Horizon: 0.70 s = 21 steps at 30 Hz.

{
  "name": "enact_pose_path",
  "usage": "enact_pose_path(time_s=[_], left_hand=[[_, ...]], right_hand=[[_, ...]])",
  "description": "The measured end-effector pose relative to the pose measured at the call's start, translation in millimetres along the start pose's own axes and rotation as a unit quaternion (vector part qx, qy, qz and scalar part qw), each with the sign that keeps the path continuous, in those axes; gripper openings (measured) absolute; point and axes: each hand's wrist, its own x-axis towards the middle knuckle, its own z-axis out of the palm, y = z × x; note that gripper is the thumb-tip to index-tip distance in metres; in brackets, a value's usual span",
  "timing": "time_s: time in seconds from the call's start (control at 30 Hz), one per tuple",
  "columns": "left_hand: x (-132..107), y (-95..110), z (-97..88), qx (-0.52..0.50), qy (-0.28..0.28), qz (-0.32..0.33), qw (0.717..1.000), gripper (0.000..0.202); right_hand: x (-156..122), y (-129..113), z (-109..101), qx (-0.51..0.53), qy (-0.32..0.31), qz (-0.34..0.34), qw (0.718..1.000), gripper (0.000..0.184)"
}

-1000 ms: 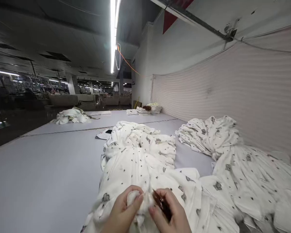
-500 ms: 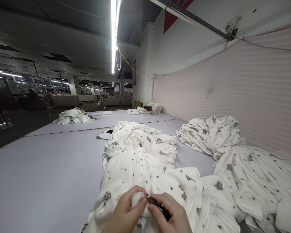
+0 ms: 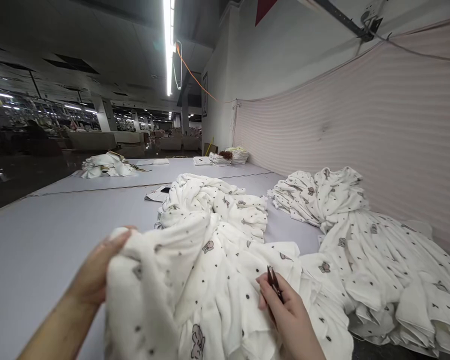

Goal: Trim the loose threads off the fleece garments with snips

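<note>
My left hand (image 3: 101, 267) grips the white printed fabric (image 3: 146, 285) and holds a fold of it up at the left; the fingertips are partly hidden by the cloth. My right hand (image 3: 287, 305) is closed around a pair of dark thread snips (image 3: 274, 284), whose pointed tips face up and away from me. The snips are over the fabric heap, apart from the fold in my left hand. This cloth carries small dark dots and grey-pink animal figures, and runs in gathered folds back to a bunched pile (image 3: 210, 200).
A second heap of the same fabric (image 3: 375, 260) lies at the right, by the pink striped curtain (image 3: 345, 125). Papers with a dark object (image 3: 157, 193) lie behind the pile. Farther back are a white cloth bundle (image 3: 107, 165) and folded stacks (image 3: 228, 156) on the table (image 3: 52, 260).
My hands have parted from close together at the cloth's edge. The left has swung left, lifting fabric with it; the right has moved slightly right and up with the snips.
</note>
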Motion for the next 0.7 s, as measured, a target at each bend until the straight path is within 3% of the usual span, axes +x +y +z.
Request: enact_pose_path(time_s=[0.1, 0.17, 0.27, 0.37, 0.43, 0.47, 0.53, 0.6, 0.7], left_hand=[[10.2, 11.2, -27.6, 0.087, 0.066, 0.002, 0.994, 0.025], [5.1, 4.8, -25.2, 0.156, 0.013, -0.005, 0.988, 0.025], [-16.7, -15.7, 6.8, 0.277, -0.153, 0.006, 0.949, 0.023], [-42.2, -40.8, 54.8, 0.445, -0.256, 0.057, 0.856, 0.027], [-53.6, -59.1, 83.2, 0.5, -0.331, 0.109, 0.793, 0.05], [-56.7, -68.1, 94.1, 0.514, -0.353, 0.144, 0.768, 0.051], [-57.8, -83.6, 107.9, 0.525, -0.362, 0.205, 0.743, 0.036], [-54.5, -92.0, 111.8, 0.508, -0.34, 0.238, 0.755, 0.022], [-47.7, -88.4, 107.3, 0.414, -0.312, 0.214, 0.828, 0.009]], right_hand=[[-10.8, 6.3, -13.1, -0.044, 0.005, -0.002, 0.999, 0.027], [-18.9, 11.4, -19.9, -0.095, 0.0, -0.032, 0.995, 0.024], [-27.9, 19.6, -29.8, -0.178, -0.004, -0.074, 0.981, 0.027], [-31.1, 24.1, -35.1, -0.251, -0.013, -0.077, 0.965, 0.015], [-29.5, 22.7, -33.0, -0.249, -0.023, -0.081, 0.965, 0.018], [-27.9, 20.7, -30.3, -0.226, -0.024, -0.085, 0.97, 0.021], [-23.9, 16.0, -22.6, -0.149, -0.024, -0.081, 0.985, 0.025], [-21.7, 13.3, -13.7, -0.055, -0.028, -0.052, 0.997, 0.029], [-28.2, 21.1, 0.0, 0.044, -0.007, -0.007, 0.999, 0.035]])
